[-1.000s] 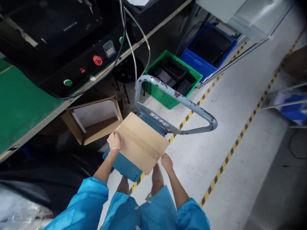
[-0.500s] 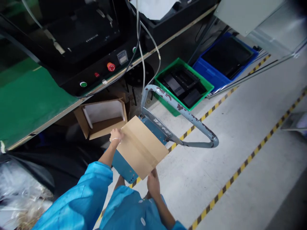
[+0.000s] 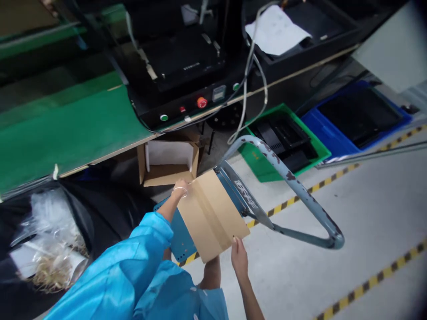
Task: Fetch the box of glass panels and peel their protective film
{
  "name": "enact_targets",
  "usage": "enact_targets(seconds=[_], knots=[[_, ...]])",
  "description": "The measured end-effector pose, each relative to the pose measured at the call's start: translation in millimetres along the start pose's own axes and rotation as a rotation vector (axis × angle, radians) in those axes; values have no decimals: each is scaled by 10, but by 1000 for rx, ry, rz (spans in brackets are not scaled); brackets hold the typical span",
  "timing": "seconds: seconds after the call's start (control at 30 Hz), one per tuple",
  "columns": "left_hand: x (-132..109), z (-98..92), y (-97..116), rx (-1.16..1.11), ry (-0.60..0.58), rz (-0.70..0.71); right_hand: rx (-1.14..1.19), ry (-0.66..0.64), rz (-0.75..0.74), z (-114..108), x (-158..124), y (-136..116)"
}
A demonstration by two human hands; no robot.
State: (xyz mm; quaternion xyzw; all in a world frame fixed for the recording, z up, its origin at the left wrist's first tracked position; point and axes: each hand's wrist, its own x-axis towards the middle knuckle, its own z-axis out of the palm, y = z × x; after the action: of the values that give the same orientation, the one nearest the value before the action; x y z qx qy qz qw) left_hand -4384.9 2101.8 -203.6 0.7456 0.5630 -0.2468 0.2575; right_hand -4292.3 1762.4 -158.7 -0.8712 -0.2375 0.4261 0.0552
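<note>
A closed, taped cardboard box (image 3: 211, 214) sits on the blue deck of a hand trolley (image 3: 180, 240). My left hand (image 3: 182, 187), a bangle at its wrist, grips the box's far left corner. My right hand (image 3: 239, 258) holds the near right corner with its fingers against the edge. Both sleeves are bright blue. The trolley's chipped grey handle (image 3: 296, 186) loops out to the right of the box.
An open cardboard box (image 3: 168, 163) lies under the green-topped bench (image 3: 66, 129). A black machine with coloured buttons (image 3: 187, 106) and hanging cables stands on the bench. Green crate (image 3: 263, 166) and blue crate (image 3: 328, 138) hold black parts. A black bag of waste (image 3: 46, 240) sits left. Hazard tape crosses the floor.
The view has swung left and up. My right hand has moved from the box's near edge to its near right corner. My left hand stays at the far left corner.
</note>
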Motion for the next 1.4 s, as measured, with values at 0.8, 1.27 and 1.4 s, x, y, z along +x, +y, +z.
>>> enact_targets(seconds=[0.8,1.27,1.4], knots=[[-348,154,-86,-344,87,-152,-1126,-207,-1119,-220,1892,-2655],[-195,401,-148,-417,73,-94,-1274,-234,-1230,-143,1926,-2666],[-173,473,-181,-407,97,-82,-1239,-319,-1341,-126,1953,-2691]])
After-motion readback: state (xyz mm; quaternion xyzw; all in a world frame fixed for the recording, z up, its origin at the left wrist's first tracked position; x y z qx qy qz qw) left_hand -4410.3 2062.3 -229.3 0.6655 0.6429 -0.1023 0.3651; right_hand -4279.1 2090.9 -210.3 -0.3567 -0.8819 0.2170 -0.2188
